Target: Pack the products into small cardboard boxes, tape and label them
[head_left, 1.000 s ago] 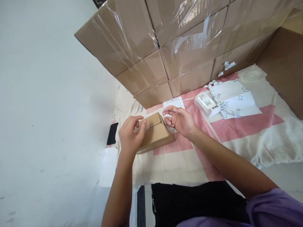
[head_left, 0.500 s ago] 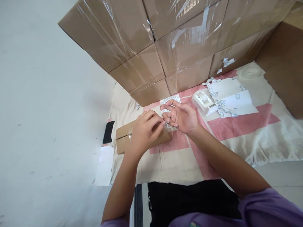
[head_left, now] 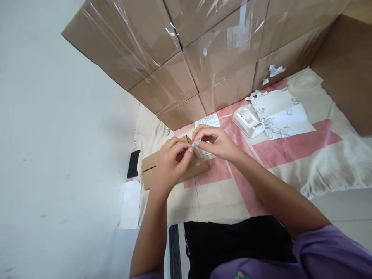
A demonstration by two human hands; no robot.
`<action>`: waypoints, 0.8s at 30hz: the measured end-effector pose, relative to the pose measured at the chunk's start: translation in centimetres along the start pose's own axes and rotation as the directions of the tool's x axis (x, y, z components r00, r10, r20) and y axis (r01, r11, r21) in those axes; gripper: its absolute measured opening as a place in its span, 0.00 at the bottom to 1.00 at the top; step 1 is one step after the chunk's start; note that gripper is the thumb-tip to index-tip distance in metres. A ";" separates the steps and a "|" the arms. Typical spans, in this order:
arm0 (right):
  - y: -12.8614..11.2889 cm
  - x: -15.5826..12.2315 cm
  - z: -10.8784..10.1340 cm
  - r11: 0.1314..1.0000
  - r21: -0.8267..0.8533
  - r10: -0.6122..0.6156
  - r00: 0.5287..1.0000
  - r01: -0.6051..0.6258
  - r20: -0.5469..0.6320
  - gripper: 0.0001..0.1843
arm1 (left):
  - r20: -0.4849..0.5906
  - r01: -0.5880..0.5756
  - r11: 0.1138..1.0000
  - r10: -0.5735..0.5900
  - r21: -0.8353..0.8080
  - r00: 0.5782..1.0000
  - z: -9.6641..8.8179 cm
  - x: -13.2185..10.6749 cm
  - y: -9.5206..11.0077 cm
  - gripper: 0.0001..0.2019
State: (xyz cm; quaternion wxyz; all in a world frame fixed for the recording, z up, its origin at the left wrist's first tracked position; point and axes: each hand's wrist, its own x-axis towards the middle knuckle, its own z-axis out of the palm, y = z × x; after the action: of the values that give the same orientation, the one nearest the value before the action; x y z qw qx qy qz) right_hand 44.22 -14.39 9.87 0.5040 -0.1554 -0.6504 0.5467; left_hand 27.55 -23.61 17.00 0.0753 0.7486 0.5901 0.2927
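A small pale piece (head_left: 193,144), too small to tell whether tape or a sticker, shows where the fingertips of both hands meet. My left hand (head_left: 170,161) pinches it from the left, above a small closed cardboard box (head_left: 190,170), and hides part of the box's top. From the right, my right hand (head_left: 217,142) pinches the same piece with thumb and forefinger. Behind the right hand lies a white sheet printed with small rounded frames (head_left: 214,120), partly covered by that hand. A white tape dispenser (head_left: 248,123) stands to the right.
Large cardboard boxes wrapped in clear film (head_left: 171,83) rise along the back. White papers (head_left: 286,112) with several small labels lie right of the dispenser. A black flat object (head_left: 134,164) lies by the left wall. A cloth (head_left: 308,174) covers the work surface.
My right hand's fingers, spread before, have closed into a pinch at the left fingertips. The left hand stays over the box. The whole view has shifted slightly.
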 end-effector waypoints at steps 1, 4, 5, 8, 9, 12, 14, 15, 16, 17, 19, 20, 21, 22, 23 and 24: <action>0.0 0.1 -0.4 0.999 -0.055 -0.002 0.999 0.000 -0.038 0.10 | -0.011 0.035 0.999 -0.034 0.041 0.999 0.1 0.0 -0.3 0.06; 0.4 0.2 -2.2 0.969 -0.247 0.044 0.997 -0.026 0.065 0.07 | -0.104 0.196 0.956 -0.177 0.220 0.979 0.1 -0.2 -2.0 0.11; 0.5 0.2 -2.9 0.953 -0.301 0.080 0.984 -0.030 0.157 0.06 | -0.119 0.245 0.936 -0.221 0.254 0.968 0.1 -0.2 -2.7 0.13; 1.2 0.0 -3.7 0.922 -0.387 0.171 0.920 -0.023 0.352 0.06 | -0.010 0.310 0.925 -0.316 0.218 0.949 0.1 -0.2 -4.2 0.16; 1.5 0.0 -3.6 0.915 -0.402 0.177 0.911 -0.013 0.373 0.06 | 0.034 0.308 0.933 -0.319 0.188 0.947 0.1 -0.1 -4.5 0.17; 2.5 -0.1 -2.6 0.901 -0.433 0.178 0.900 0.013 0.397 0.06 | 0.080 0.275 0.944 -0.293 0.181 0.953 0.3 0.1 -4.4 0.19; 3.1 -0.1 -2.2 0.892 -0.452 0.206 0.886 0.004 0.415 0.05 | 0.099 0.243 0.945 -0.270 0.219 0.958 0.5 0.1 -4.1 0.20; 3.4 -0.1 -2.3 0.879 -0.477 0.230 0.888 -0.014 0.398 0.03 | 0.113 0.229 0.944 -0.261 0.238 0.959 0.6 0.2 -4.0 0.20; 3.7 -0.1 -2.5 0.855 -0.518 0.255 0.903 -0.043 0.346 0.06 | 0.126 0.216 0.943 -0.253 0.252 0.959 0.6 0.1 -3.8 0.21; 3.8 -0.1 -3.0 0.820 -0.566 0.274 0.927 -0.085 0.257 0.16 | 0.132 0.208 0.942 -0.249 0.264 0.960 0.7 0.1 -3.7 0.22; 3.8 -0.1 -4.0 0.760 -0.625 0.289 0.954 -0.179 0.078 0.47 | 0.124 0.207 0.941 -0.247 0.269 0.961 0.8 0.1 -3.7 0.22; 3.7 -0.2 -4.4 0.758 -0.621 0.293 0.955 -0.200 0.050 0.60 | 0.117 0.211 0.941 -0.248 0.265 0.962 0.8 0.0 -3.7 0.23; 3.5 -0.3 -4.4 0.779 -0.597 0.301 0.949 -0.191 0.089 0.69 | 0.111 0.213 0.942 -0.248 0.259 0.962 0.8 0.0 -3.9 0.23; 3.2 -0.4 -4.2 0.816 -0.556 0.306 0.934 -0.157 0.185 0.73 | 0.108 0.213 0.944 -0.247 0.253 0.963 0.8 0.0 -4.1 0.23; 2.9 -0.6 -3.5 0.855 -0.506 0.295 0.908 -0.111 0.299 0.75 | 0.110 0.210 0.946 -0.242 0.247 0.964 0.7 0.0 -4.3 0.23; 2.6 -0.8 -2.6 0.885 -0.459 0.269 0.883 -0.070 0.384 0.74 | 0.112 0.202 0.951 -0.233 0.236 0.966 0.6 -0.1 -4.5 0.23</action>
State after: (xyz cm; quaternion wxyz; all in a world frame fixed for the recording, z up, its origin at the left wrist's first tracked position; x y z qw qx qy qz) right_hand 45.81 -12.68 6.95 0.2466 -0.1944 -0.8348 0.4523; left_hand 24.06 -22.22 14.36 0.0635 0.7012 0.6914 0.1619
